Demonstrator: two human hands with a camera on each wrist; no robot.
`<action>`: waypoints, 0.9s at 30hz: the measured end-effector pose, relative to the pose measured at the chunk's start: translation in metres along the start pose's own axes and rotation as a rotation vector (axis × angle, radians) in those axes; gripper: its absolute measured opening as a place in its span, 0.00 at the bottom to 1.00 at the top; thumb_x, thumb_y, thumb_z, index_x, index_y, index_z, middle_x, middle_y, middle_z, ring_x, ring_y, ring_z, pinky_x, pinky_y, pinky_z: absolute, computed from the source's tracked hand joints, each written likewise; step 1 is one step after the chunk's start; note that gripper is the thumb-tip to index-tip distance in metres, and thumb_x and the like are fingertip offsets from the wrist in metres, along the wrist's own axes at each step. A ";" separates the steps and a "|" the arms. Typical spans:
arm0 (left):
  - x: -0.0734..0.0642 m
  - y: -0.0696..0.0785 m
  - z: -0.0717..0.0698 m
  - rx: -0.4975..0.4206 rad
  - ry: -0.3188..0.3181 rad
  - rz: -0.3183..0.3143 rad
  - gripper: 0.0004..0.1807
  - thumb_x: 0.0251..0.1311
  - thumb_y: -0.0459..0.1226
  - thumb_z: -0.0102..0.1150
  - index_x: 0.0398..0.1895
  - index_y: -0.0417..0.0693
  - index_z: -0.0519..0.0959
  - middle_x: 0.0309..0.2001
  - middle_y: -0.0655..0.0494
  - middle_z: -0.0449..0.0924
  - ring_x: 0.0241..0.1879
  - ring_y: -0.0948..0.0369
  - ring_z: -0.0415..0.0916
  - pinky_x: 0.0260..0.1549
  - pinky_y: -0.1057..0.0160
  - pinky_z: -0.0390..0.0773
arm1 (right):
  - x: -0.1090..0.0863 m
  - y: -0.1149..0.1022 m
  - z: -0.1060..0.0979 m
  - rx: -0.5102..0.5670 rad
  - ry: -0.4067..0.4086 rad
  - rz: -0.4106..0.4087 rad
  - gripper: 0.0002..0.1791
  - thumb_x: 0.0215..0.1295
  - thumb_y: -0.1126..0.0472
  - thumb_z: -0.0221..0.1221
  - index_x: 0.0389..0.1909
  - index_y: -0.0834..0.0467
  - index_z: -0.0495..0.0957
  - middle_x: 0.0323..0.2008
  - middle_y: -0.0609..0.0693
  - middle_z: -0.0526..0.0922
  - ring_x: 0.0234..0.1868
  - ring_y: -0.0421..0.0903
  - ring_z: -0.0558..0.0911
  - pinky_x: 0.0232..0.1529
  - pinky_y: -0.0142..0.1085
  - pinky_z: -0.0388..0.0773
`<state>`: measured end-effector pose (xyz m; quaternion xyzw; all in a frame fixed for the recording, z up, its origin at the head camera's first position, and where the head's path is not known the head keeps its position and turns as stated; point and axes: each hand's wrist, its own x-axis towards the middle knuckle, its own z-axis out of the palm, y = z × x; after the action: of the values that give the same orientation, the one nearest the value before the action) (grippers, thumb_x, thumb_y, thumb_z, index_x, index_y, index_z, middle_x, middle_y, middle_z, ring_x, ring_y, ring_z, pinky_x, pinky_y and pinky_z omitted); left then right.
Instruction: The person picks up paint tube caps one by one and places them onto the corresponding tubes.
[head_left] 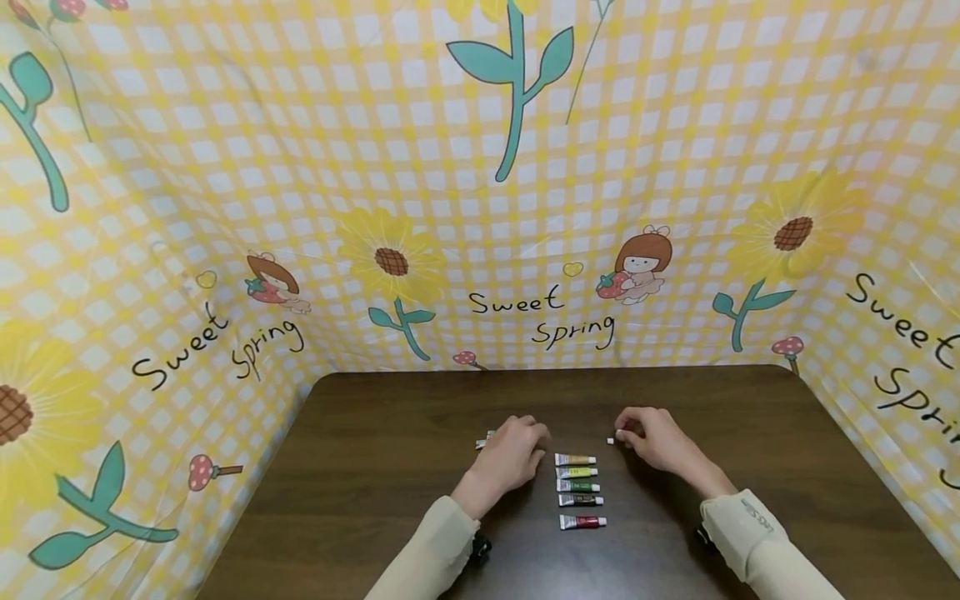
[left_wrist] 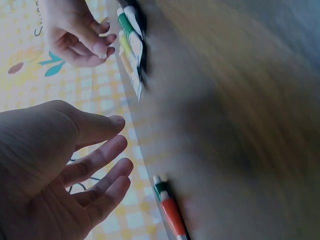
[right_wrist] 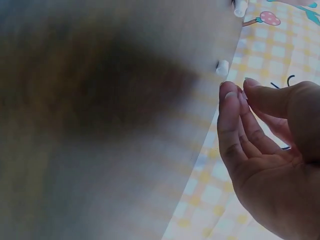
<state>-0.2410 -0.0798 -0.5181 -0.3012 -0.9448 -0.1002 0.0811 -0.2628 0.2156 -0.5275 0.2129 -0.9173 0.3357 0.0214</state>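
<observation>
My left hand [head_left: 512, 450] hovers over the table to the left of a column of paint tubes, its fingers loosely bent and spread. Nothing lies between its thumb and fingers in the left wrist view. Just beyond it are a green tube [left_wrist: 160, 187] and an orange tube [left_wrist: 172, 216], partly covered by the hand in the head view. My right hand [head_left: 658, 439] is right of the column, thumb and fingertips drawn close together. A small white cap-like piece [right_wrist: 222, 68] rests on the table close to these fingertips. I cannot tell whether they pinch another white bit.
In the column lie an ochre tube [head_left: 576, 460], a yellow tube [head_left: 576, 472], a green one, a black tube [head_left: 579, 501] and a red tube [head_left: 582, 522], white caps to the right. A checked cloth [head_left: 525, 225] stands around the brown table [head_left: 375, 483].
</observation>
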 end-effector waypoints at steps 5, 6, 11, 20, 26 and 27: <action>-0.003 -0.010 -0.005 -0.001 0.012 -0.017 0.10 0.71 0.36 0.69 0.52 0.48 0.88 0.48 0.53 0.86 0.47 0.53 0.83 0.48 0.59 0.86 | -0.005 -0.002 0.002 0.067 0.006 0.021 0.03 0.74 0.68 0.64 0.41 0.61 0.86 0.34 0.49 0.88 0.33 0.42 0.86 0.30 0.32 0.81; -0.004 -0.013 -0.006 -0.004 0.015 -0.019 0.10 0.70 0.36 0.69 0.52 0.48 0.88 0.47 0.53 0.86 0.47 0.54 0.83 0.48 0.59 0.86 | -0.006 -0.002 0.002 0.082 0.007 0.029 0.03 0.74 0.69 0.64 0.41 0.61 0.86 0.34 0.50 0.88 0.33 0.43 0.86 0.30 0.32 0.82; -0.008 -0.023 -0.007 -0.015 0.018 -0.035 0.10 0.69 0.35 0.70 0.52 0.47 0.88 0.46 0.53 0.86 0.46 0.54 0.82 0.48 0.59 0.86 | -0.011 -0.008 0.004 0.139 0.016 0.061 0.02 0.74 0.69 0.65 0.42 0.61 0.86 0.35 0.51 0.89 0.34 0.44 0.86 0.30 0.33 0.83; -0.017 -0.037 -0.005 -0.022 0.027 -0.076 0.11 0.69 0.34 0.71 0.52 0.47 0.88 0.47 0.51 0.86 0.47 0.51 0.82 0.47 0.56 0.86 | -0.016 -0.021 0.008 0.174 0.042 0.037 0.03 0.72 0.67 0.67 0.43 0.61 0.86 0.35 0.47 0.88 0.35 0.40 0.84 0.32 0.33 0.82; -0.020 -0.045 -0.004 -0.011 0.035 -0.085 0.07 0.67 0.33 0.71 0.46 0.48 0.88 0.41 0.53 0.84 0.42 0.52 0.81 0.42 0.58 0.86 | -0.020 -0.030 0.009 0.190 0.061 0.016 0.04 0.71 0.68 0.68 0.44 0.61 0.87 0.36 0.48 0.88 0.36 0.39 0.84 0.33 0.33 0.83; -0.020 -0.047 -0.004 -0.008 0.034 -0.085 0.06 0.67 0.32 0.71 0.45 0.48 0.87 0.41 0.53 0.84 0.41 0.53 0.81 0.41 0.58 0.85 | -0.021 -0.031 0.009 0.196 0.062 0.014 0.04 0.71 0.68 0.68 0.44 0.61 0.87 0.37 0.48 0.89 0.36 0.39 0.84 0.33 0.33 0.83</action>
<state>-0.2514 -0.1293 -0.5251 -0.2593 -0.9548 -0.1125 0.0915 -0.2304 0.1965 -0.5194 0.1970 -0.8804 0.4305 0.0266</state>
